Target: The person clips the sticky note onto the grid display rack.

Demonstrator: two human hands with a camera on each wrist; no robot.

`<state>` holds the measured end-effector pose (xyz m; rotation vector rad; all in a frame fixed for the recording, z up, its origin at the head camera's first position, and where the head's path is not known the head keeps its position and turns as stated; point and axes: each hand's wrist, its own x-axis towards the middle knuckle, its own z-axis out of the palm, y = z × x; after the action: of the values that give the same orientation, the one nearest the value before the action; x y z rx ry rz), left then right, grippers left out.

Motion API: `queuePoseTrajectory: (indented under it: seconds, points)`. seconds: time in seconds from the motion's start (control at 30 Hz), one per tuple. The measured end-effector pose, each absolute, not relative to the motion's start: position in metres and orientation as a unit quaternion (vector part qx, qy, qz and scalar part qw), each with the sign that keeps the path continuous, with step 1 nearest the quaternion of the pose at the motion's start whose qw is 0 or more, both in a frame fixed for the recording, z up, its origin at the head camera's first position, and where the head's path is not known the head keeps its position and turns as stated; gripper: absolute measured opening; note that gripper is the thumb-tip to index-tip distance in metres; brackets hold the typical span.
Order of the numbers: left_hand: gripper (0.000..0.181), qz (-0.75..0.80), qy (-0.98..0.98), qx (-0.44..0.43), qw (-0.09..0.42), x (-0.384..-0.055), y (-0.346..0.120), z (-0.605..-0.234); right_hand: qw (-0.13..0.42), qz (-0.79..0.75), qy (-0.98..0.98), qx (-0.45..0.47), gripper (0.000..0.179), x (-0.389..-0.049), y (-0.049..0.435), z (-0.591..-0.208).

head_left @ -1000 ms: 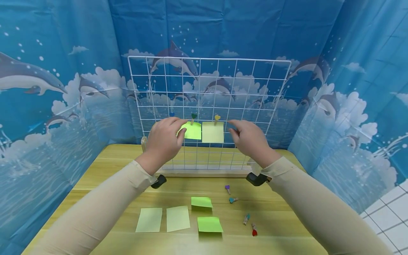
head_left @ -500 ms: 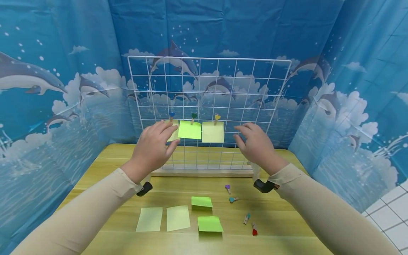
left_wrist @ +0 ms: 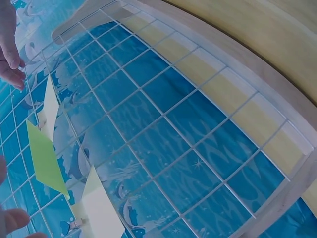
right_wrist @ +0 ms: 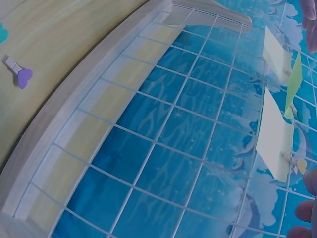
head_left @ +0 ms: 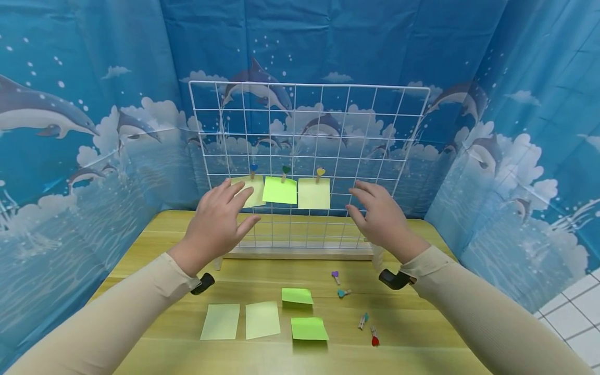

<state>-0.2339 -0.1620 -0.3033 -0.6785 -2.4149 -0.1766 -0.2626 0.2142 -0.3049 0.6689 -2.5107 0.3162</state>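
Note:
Three sticky notes hang in a row on a white wire grid, each under a heart clothespin. The left pale yellow note has a blue clothespin, the bright green note a dark green clothespin, and the right pale yellow note a yellow clothespin. My left hand, fingers spread, partly covers the left note in the head view; nothing is held. To the right of the row my right hand hovers with relaxed fingers, holding nothing.
On the wooden table lie two pale yellow notes and two green notes. Right of them are loose clothespins: purple, red and two teal. The grid stands in a wooden base.
My left hand has drawn back left and down, uncovering the left pale note and blue clothespin. My right hand has moved right, away from the right note. The notes stay in place.

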Motion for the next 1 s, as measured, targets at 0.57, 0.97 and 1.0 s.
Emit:
queuePoseTrajectory:
  seconds: [0.57,0.97,1.0]
  points:
    - [0.076,-0.064,-0.944,-0.223,0.236,-0.226,-0.173,-0.313,0.190,0.105,-0.950,0.226,0.059,-0.254,0.220,-0.310]
    - [0.081,-0.067,-0.957,-0.205,0.196,-0.220,-0.181,-0.323,0.158,0.091,-0.957,0.227,0.071,-0.246,0.225,-0.320]
    - [0.082,-0.065,-0.958,-0.203,0.193,-0.219,-0.182,-0.324,0.151,0.090,-0.958,0.226,0.072,-0.246,0.226,-0.320]
